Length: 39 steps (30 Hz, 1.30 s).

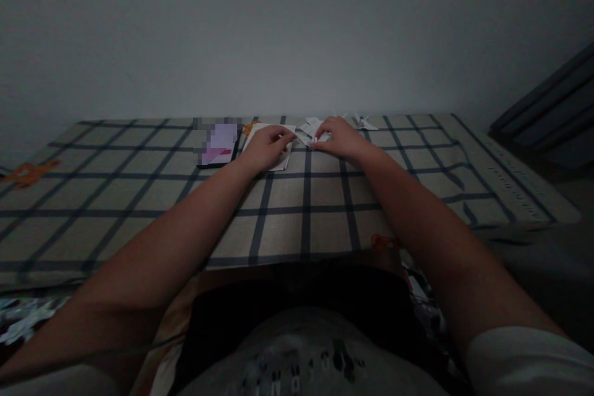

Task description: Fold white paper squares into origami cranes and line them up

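Note:
My left hand [271, 145] is over a stack of white paper sheets [281, 165], its thumb and fingers pinched at one end of a small piece of folded white paper [304, 138]. To its right, my right hand [341, 137] pinches the other end of the same folded piece between thumb and fingertips. Just behind it lies more folded white paper [313, 125], partly covered by the right hand. Past the right knuckles sits a pointed folded-paper crane [366, 124]. Dim light leaves the fine folds hard to make out.
A phone [218, 145] with a lit, partly blurred screen lies left of the sheets. The checked cloth [325, 223] covers the table up to a plain wall [297, 31]. Orange clips or ties [32, 172] show at the left edge. Dark slatted furniture [552, 111] stands at right.

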{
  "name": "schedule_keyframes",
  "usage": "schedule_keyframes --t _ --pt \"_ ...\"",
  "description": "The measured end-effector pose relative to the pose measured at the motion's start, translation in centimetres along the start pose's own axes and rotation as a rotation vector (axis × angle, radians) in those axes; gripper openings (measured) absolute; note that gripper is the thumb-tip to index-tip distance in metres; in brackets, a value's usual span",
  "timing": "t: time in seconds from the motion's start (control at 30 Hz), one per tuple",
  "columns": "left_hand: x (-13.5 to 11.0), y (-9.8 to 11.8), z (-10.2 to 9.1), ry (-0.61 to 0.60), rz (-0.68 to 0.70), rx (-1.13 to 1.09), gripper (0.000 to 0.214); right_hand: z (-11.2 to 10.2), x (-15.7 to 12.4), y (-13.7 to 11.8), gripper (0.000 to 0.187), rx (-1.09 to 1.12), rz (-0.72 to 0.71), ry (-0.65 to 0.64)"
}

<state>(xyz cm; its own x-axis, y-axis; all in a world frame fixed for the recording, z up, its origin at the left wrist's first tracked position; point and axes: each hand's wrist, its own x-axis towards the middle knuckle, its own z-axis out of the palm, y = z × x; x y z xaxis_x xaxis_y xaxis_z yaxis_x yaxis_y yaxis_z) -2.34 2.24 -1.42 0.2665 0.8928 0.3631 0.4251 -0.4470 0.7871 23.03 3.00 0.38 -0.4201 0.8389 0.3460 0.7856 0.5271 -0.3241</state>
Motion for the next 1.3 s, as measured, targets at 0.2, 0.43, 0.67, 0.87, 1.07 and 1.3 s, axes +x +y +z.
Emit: schedule_keyframes --t 0.2,0.43,0.67,0.87,1.07,1.3 --pt "-0.2 0.3 -0.2 -0.005 0.087 0.158 0.036 0.6 0.1 0.2 0.022 0.034 -0.022 0.016" --pt "0.0 0.3 -0.5 0.091 0.116 0.173 0.038 0.4 0.3 -0.5 0.014 0.161 -0.076 0.072" --pt "-0.3 2.1 0.1 0.009 -0.234 -0.452 0.026 0.8 0.4 -1.1 0.011 0.262 -0.261 0.211" --pt "-0.7 3.6 0.5 0.101 -0.338 -0.571 0.023 1.6 0.7 -1.1 0.015 0.293 -0.338 0.218" --pt "0.0 2.5 0.1 0.169 -0.34 -0.8 0.027 1.6 0.8 -0.6 0.024 0.236 -0.258 0.279" --pt "-0.1 3.2 -0.1 0.159 -0.389 -0.92 0.031 1.6 0.9 -0.5 0.028 0.244 -0.298 0.217"
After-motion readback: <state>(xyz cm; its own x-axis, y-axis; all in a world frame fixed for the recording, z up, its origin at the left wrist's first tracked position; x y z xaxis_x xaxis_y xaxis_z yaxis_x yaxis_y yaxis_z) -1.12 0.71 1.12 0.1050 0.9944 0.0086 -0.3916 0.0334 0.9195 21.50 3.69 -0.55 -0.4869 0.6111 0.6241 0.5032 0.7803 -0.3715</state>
